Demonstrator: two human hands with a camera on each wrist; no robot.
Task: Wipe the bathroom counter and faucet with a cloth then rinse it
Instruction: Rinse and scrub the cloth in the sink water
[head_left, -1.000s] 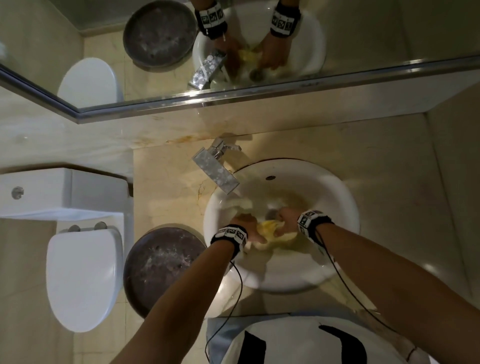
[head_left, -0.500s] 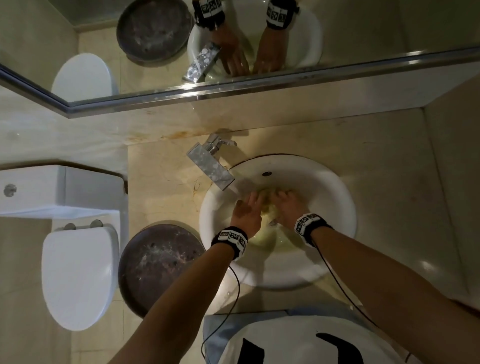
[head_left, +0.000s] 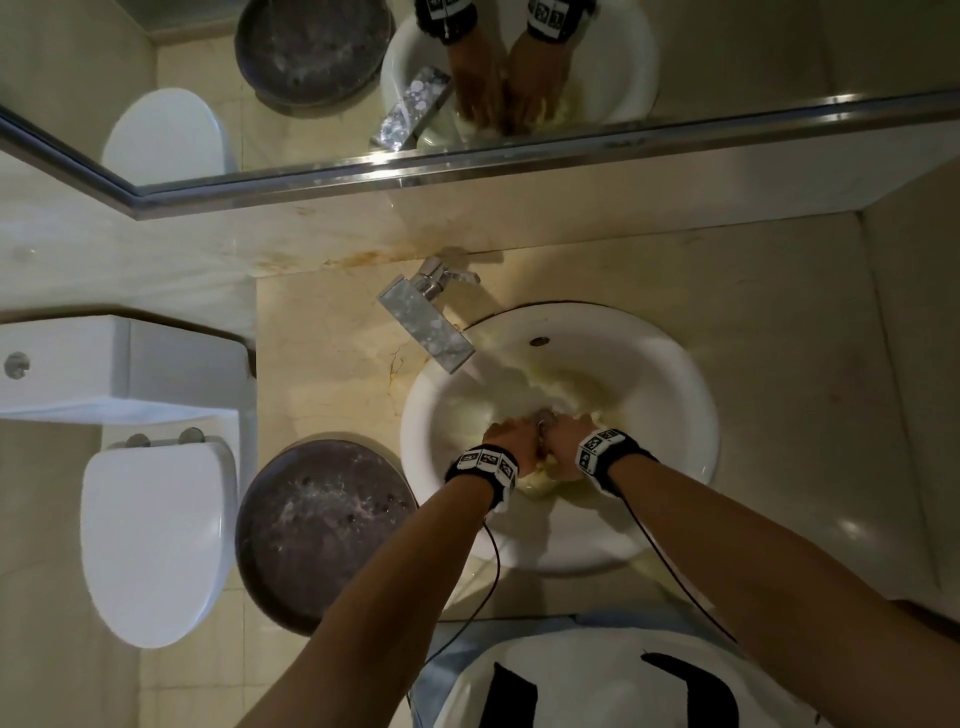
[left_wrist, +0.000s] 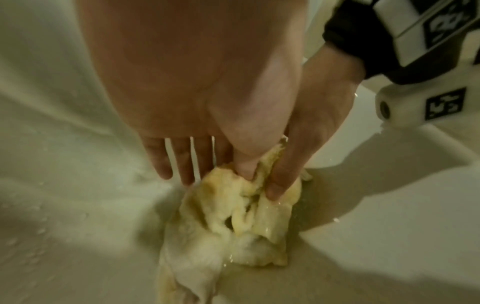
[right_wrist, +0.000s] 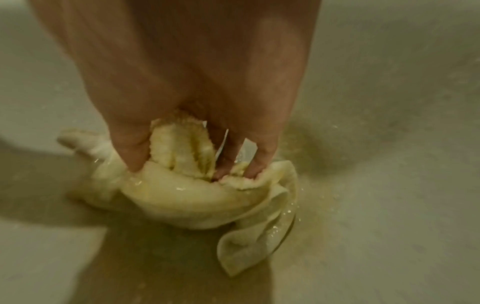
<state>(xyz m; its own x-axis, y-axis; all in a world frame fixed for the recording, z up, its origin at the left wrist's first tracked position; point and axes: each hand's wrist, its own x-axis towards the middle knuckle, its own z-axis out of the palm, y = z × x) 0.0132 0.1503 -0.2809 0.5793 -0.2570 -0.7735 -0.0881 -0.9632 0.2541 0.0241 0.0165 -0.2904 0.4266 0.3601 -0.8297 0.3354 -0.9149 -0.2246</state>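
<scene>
Hands (head_left: 540, 441) on wet cloth (right_wrist: 187, 191), basin (head_left: 675, 374)

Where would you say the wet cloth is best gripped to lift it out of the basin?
Probably the bunched middle of the cloth, from above. It lies crumpled on the basin floor with loose corners trailing; both hands already hold the thick folds there.

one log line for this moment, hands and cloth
step: rinsing cloth | place: in sink | left hand: pinching cloth | right hand: gripping cloth | faucet: flow unclear
</scene>
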